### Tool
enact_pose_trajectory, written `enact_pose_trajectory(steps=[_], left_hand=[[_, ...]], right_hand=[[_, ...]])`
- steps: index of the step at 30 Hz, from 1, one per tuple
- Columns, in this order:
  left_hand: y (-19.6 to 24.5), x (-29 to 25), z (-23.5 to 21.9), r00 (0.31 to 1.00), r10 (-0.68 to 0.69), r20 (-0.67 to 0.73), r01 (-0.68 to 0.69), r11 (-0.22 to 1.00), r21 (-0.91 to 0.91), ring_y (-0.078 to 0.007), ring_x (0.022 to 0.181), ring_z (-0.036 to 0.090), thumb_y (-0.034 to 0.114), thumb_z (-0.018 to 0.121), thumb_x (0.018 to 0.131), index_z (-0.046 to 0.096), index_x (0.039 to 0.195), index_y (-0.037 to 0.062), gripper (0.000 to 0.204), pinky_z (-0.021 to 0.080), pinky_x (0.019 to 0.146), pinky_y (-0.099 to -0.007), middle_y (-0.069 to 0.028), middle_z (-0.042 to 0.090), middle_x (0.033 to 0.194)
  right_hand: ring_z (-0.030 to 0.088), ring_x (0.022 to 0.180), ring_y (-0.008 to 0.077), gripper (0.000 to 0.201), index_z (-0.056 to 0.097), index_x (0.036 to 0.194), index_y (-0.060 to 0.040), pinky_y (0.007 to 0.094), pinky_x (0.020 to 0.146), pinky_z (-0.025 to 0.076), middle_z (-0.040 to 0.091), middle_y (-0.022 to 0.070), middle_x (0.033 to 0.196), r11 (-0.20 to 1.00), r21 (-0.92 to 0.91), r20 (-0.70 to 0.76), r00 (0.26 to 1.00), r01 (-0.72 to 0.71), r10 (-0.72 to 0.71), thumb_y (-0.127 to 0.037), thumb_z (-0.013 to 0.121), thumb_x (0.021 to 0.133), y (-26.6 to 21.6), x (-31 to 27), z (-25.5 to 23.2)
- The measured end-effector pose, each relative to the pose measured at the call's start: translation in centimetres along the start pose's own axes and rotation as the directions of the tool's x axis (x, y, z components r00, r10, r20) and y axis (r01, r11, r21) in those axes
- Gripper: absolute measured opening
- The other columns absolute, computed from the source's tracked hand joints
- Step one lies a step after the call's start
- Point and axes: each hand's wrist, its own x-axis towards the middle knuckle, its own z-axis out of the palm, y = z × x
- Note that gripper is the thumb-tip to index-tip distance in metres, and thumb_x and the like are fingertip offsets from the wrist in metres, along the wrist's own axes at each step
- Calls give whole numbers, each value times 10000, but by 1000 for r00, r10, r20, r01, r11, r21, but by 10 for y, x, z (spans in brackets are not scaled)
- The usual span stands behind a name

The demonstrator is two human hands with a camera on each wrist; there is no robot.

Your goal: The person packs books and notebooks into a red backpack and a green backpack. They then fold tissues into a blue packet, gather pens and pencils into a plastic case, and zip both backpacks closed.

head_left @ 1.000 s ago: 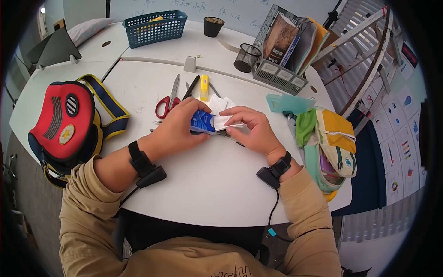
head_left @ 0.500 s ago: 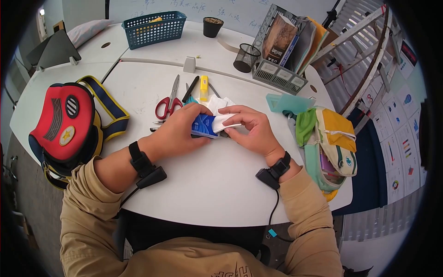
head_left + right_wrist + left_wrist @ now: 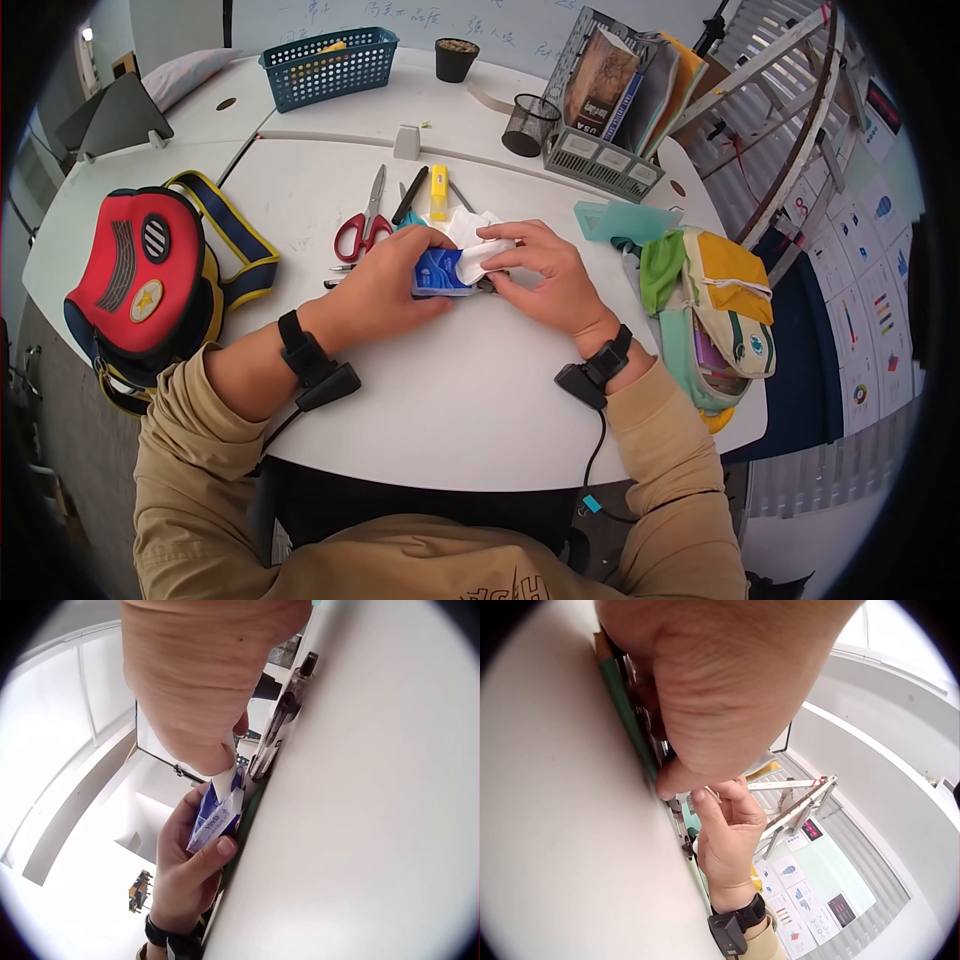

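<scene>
A blue plastic tissue packet (image 3: 436,272) is gripped by my left hand (image 3: 375,285), thumb along its near edge and fingers on the far side. From the packet's right end a white tissue (image 3: 482,262) sticks out, pinched between the thumb and fingers of my right hand (image 3: 552,278). In the right wrist view, printed lettering shows on the packet (image 3: 216,823), and the tissue (image 3: 223,784) runs from its open end to the right fingers. More white paper (image 3: 467,222) lies just behind the packet.
Red-handled scissors (image 3: 365,228), a black pen (image 3: 411,196) and a yellow highlighter (image 3: 439,193) lie behind the hands. A green pencil (image 3: 621,694) lies under the left hand. A red bag (image 3: 135,265) stands left, an open pencil bag (image 3: 715,320) right, a blue basket (image 3: 328,72) at the back.
The white tissue looks more rumpled and rounded where it meets the packet, and my right fingers have shifted slightly on it. My left hand keeps its grip on the packet.
</scene>
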Motion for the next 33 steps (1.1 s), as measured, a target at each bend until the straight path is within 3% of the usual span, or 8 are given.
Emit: enact_pose_trajectory(steps=[15, 24, 27, 30, 33], left_hand=[[-2, -1, 3, 1000, 16, -19, -15, 1000, 18, -368, 1306, 684, 169, 961, 868, 634, 1475, 17, 706, 562, 1134, -447, -186, 696, 1401], [1, -2, 1, 1000, -14, -3, 14, 1000, 2, -368, 1292, 697, 162, 950, 886, 636, 1466, 10, 676, 571, 1124, -447, -191, 697, 1397], [3, -2, -1, 1000, -14, 7, 14, 1000, -6, -365, 1289, 699, 161, 955, 891, 636, 1470, 12, 677, 573, 1122, -443, -189, 694, 1402], [2, -2, 0, 1000, -2, 5, 2, 1000, -10, -359, 1284, 700, 158, 960, 892, 634, 1474, 15, 682, 575, 1116, -438, -187, 692, 1406], [0, -2, 1, 1000, 9, -1, -9, 1000, -5, -355, 1274, 702, 153, 961, 892, 634, 1470, 19, 677, 579, 1108, -434, -184, 693, 1400]], right_hand=[[735, 1231, 281, 198, 880, 1055, -59, 375, 979, 643, 833, 75, 1313, 993, -97, 25, 998, 67, -65, 47, 845, 893, -9, 2, -1], [794, 1182, 250, 174, 881, 1021, -73, 364, 1034, 638, 847, 90, 1272, 989, 134, 17, 998, -66, 65, 50, 858, 900, -3, -3, 4], [769, 1278, 249, 246, 860, 1121, -50, 382, 1036, 643, 804, 133, 1372, 987, 157, 89, 996, -44, 30, 79, 846, 912, 1, -5, 2], [733, 1338, 241, 284, 835, 1218, -29, 377, 1075, 642, 729, 152, 1498, 947, 290, 129, 986, -140, 106, 78, 834, 955, 0, -5, 4], [747, 1244, 175, 294, 815, 1267, -30, 328, 997, 647, 750, 64, 1457, 849, 466, 78, 967, -250, 242, 5, 872, 981, 6, -4, 10]])
